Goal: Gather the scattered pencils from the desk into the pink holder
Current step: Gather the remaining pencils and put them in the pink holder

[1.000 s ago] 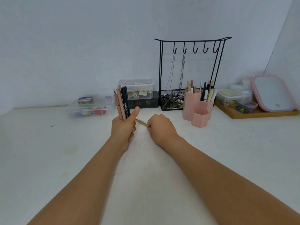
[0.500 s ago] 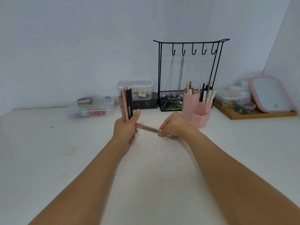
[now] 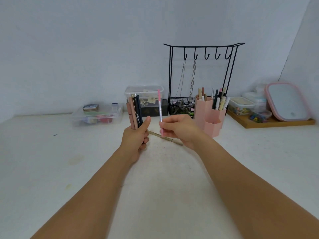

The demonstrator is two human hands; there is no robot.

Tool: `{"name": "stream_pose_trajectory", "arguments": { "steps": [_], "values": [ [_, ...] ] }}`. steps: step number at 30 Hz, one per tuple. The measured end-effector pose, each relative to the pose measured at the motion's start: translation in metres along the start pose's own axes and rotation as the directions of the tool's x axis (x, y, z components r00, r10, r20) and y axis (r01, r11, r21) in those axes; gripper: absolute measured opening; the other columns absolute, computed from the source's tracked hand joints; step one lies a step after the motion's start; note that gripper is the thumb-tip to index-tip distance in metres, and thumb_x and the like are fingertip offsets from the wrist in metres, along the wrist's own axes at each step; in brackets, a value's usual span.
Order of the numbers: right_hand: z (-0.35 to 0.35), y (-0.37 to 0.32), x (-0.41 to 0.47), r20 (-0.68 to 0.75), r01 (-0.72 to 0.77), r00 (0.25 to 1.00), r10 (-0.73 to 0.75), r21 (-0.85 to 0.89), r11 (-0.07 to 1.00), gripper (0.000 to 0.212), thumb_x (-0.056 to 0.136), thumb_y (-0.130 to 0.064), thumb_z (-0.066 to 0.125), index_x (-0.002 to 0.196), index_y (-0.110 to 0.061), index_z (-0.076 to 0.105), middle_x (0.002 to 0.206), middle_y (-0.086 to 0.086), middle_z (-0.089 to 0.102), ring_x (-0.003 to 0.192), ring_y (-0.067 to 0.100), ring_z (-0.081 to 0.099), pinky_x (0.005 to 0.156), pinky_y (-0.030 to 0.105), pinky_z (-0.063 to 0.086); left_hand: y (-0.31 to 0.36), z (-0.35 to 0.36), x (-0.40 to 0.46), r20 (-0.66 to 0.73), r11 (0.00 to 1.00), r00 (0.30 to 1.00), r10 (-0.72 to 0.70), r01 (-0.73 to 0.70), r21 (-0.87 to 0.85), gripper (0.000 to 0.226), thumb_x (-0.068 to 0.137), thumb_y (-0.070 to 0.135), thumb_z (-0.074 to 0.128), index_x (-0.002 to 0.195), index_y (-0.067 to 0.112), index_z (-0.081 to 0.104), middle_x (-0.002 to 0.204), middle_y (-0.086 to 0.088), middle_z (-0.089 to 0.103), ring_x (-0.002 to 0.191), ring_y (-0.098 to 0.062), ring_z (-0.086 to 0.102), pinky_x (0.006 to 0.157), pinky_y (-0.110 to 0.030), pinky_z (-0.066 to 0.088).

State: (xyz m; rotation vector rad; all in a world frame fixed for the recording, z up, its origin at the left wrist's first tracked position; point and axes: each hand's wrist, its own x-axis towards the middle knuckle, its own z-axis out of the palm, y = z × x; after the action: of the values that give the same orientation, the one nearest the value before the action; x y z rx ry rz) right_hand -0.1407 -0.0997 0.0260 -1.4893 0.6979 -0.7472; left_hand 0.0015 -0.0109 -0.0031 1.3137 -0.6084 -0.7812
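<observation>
My left hand (image 3: 136, 138) is closed around an upright bundle of pencils (image 3: 134, 112), pink, tan and black, thumb raised beside them. My right hand (image 3: 179, 130) pinches a thin pink-capped pencil (image 3: 159, 107) and holds it nearly upright, just right of the bundle. One beige pencil (image 3: 155, 134) lies flat on the white desk between and below my hands, partly hidden by the right hand. The pink holder (image 3: 211, 118), made of hexagonal cups with several pens standing in the rear cups, stands just right of my right hand.
A black wire hook stand (image 3: 203, 47) with a basket rises behind the holder. Clear plastic boxes (image 3: 96, 114) sit at the back left and centre. A wooden tray (image 3: 276, 122) with small containers and a pink-rimmed mirror (image 3: 288, 100) is at the back right.
My right hand has lifted the pink-capped pencil off the desk and turned it from lying flat to nearly upright. The left hand with its bundle stays where it was.
</observation>
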Motion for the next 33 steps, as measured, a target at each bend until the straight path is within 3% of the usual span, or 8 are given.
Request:
{"name": "stream_pose_trajectory", "arguments": {
  "steps": [5, 8, 11, 18, 23, 26, 30, 33],
  "values": [
    [0.027, -0.007, -0.012, 0.079, 0.121, 0.99, -0.116, -0.056, 0.991, 0.021, 0.082, -0.006, 0.079, 0.101, 0.0, 0.073, 0.081, 0.015, 0.076, 0.069, 0.015, 0.071, 0.071, 0.027, 0.056, 0.0, 0.003, -0.001, 0.07, 0.995, 0.997, -0.016, 0.023, -0.093, 0.058, 0.084, 0.072, 0.056, 0.082, 0.014, 0.057, 0.057, 0.003, 0.043, 0.046, -0.008, 0.034, 0.036, -0.019, 0.025],
    [0.036, -0.005, -0.016, 0.069, 0.14, 0.988, -0.137, -0.036, 0.99, 0.022, 0.08, 0.0, 0.079, 0.1, 0.006, 0.071, 0.078, 0.019, 0.073, 0.062, 0.016, 0.069, 0.06, 0.021, 0.054, -0.001, 0.006, -0.002, 0.105, 0.989, 0.994, 0.004, 0.011, -0.145, 0.073, 0.083, 0.079, 0.045, 0.086, 0.008, 0.063, 0.064, -0.005, 0.052, 0.045, -0.009, 0.035, 0.033, -0.019, 0.024],
    [0.043, -0.002, -0.016, 0.038, 0.147, 0.989, -0.146, -0.023, 0.989, 0.017, 0.079, 0.001, 0.08, 0.094, 0.006, 0.073, 0.078, 0.021, 0.073, 0.061, 0.02, 0.068, 0.062, 0.025, 0.059, 0.0, 0.008, -0.005, 0.128, 0.985, 0.992, 0.003, 0.019, -0.172, 0.079, 0.076, 0.082, 0.042, 0.096, 0.009, 0.067, 0.064, -0.003, 0.062, 0.043, -0.007, 0.038, 0.033, -0.018, 0.022],
    [0.048, 0.008, -0.015, -0.019, 0.158, 0.987, -0.162, -0.135, 0.978, 0.004, 0.081, 0.008, 0.073, 0.082, 0.004, 0.073, 0.066, 0.015, 0.069, 0.06, 0.023, 0.07, 0.067, 0.037, 0.063, -0.003, 0.003, 0.001, 0.198, 0.986, 0.977, -0.075, 0.103, -0.132, 0.045, 0.086, 0.058, 0.068, 0.079, 0.014, 0.06, 0.057, 0.0, 0.04, 0.039, -0.007, 0.033, 0.031, -0.017, 0.02],
    [0.04, 0.002, -0.014, 0.008, 0.112, 0.994, -0.112, -0.113, 0.987, 0.013, 0.08, 0.003, 0.077, 0.092, 0.002, 0.072, 0.068, 0.013, 0.068, 0.053, 0.017, 0.063, 0.052, 0.023, 0.054, -0.002, 0.003, -0.001, 0.193, 0.991, 0.98, -0.054, 0.077, -0.11, 0.041, 0.093, 0.051, 0.064, 0.091, 0.011, 0.066, 0.061, -0.004, 0.053, 0.044, -0.011, 0.044, 0.032, -0.017, 0.025],
    [0.023, -0.003, -0.009, -0.05, 0.044, 0.998, -0.049, -0.1, 0.994, 0.011, 0.085, -0.006, 0.075, 0.096, -0.006, 0.072, 0.081, 0.008, 0.072, 0.061, 0.013, 0.065, 0.056, 0.023, 0.054, 0.002, 0.003, -0.002, 0.16, 0.987, 0.986, -0.038, 0.062, -0.147, 0.032, 0.096, 0.046, 0.063, 0.083, 0.018, 0.056, 0.061, -0.002, 0.052, 0.05, -0.012, 0.048, 0.034, -0.018, 0.031],
    [-0.007, 0.002, 0.006, -0.228, 0.035, 0.962, -0.149, -0.437, 0.899, 0.009, 0.088, -0.009, 0.069, 0.083, -0.016, 0.074, 0.086, -0.001, 0.072, 0.077, 0.013, 0.066, 0.073, 0.03, 0.057, 0.001, -0.002, 0.002, 0.111, 0.991, 0.994, -0.012, 0.027, -0.135, 0.032, 0.093, 0.03, 0.07, 0.083, 0.019, 0.043, 0.059, 0.0, 0.044, 0.047, -0.01, 0.038, 0.033, -0.017, 0.025],
    [-0.012, 0.007, 0.011, -0.138, 0.002, 0.982, -0.128, -0.673, 0.739, 0.009, 0.084, -0.021, 0.076, 0.087, -0.012, 0.077, 0.092, -0.003, 0.074, 0.086, 0.012, 0.066, 0.083, 0.035, 0.056, -0.002, -0.003, 0.003, 0.064, 0.996, 0.998, 0.014, -0.008, -0.093, 0.038, 0.088, 0.025, 0.077, 0.076, 0.022, 0.041, 0.058, 0.002, 0.04, 0.045, -0.009, 0.034, 0.033, -0.019, 0.024]
  ]
}}
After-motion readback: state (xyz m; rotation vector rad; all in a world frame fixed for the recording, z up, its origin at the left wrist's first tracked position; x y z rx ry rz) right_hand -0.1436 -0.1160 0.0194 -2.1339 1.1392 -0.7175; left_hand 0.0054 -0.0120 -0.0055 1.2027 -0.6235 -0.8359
